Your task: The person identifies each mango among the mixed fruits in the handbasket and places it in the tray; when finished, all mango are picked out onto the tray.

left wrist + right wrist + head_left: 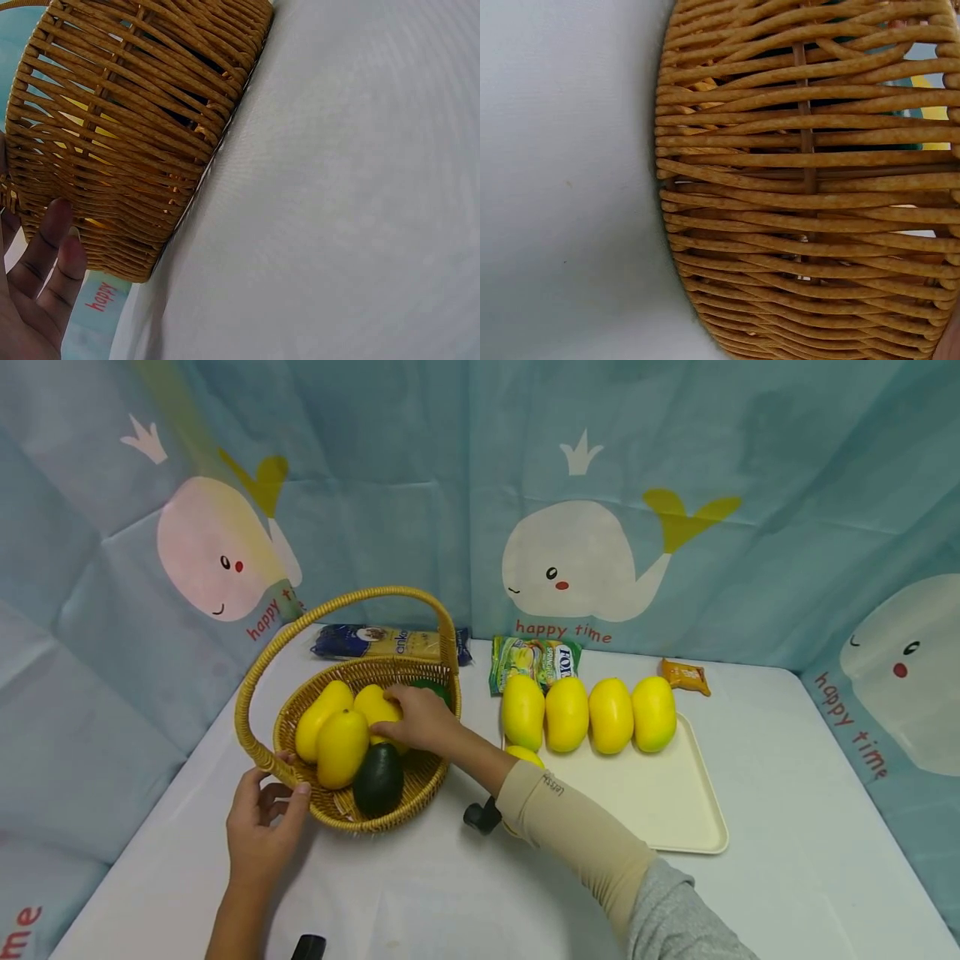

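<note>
A wicker basket (426, 793) with a tall arched handle (247, 693) stands at the left in the head view. My left hand (262, 818) holds its near-left rim by the handle's foot; the left wrist view shows fingertips (56, 221) against the weave. Inside the basket, my right hand (422, 718) grips a yellow mango (370, 703), partly covered by the fingers. Two more mangoes (322, 720) and a dark avocado (378, 781) lie beside it. Something dark green (435, 688) shows behind the right hand. Basket weave (810, 202) fills much of the right wrist view.
A cream tray (637, 810) at the right carries several mangoes (567, 714) in a row, with another mango (525, 755) half hidden by the right arm. Along the back lie a blue-and-yellow packet (405, 643), a green candy bag (534, 662) and a small orange packet (685, 677).
</note>
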The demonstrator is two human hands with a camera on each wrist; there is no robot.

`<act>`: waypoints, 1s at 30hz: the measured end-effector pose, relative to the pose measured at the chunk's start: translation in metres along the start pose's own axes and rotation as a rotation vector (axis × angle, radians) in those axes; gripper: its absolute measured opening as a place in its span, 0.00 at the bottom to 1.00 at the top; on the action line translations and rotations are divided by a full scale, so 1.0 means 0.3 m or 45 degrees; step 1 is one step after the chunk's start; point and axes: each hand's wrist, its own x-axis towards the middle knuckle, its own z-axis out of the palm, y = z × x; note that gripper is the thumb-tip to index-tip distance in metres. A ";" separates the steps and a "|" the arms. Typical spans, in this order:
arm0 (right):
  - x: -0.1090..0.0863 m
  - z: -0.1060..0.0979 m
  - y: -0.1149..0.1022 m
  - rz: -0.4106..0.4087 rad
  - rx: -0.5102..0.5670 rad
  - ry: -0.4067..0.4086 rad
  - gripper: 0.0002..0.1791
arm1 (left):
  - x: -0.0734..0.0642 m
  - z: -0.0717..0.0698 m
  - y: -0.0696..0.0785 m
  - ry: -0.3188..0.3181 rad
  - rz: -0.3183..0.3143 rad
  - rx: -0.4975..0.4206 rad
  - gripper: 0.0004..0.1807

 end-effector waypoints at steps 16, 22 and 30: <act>-0.030 0.001 0.009 -0.125 0.101 0.256 0.33 | -0.003 -0.001 -0.004 0.006 0.026 -0.015 0.30; -0.040 -0.008 0.013 -0.165 0.135 0.293 0.32 | -0.003 0.002 -0.005 0.006 0.035 -0.022 0.29; -0.054 -0.021 0.018 -0.185 0.205 0.283 0.31 | -0.003 0.004 -0.004 0.019 0.010 -0.004 0.29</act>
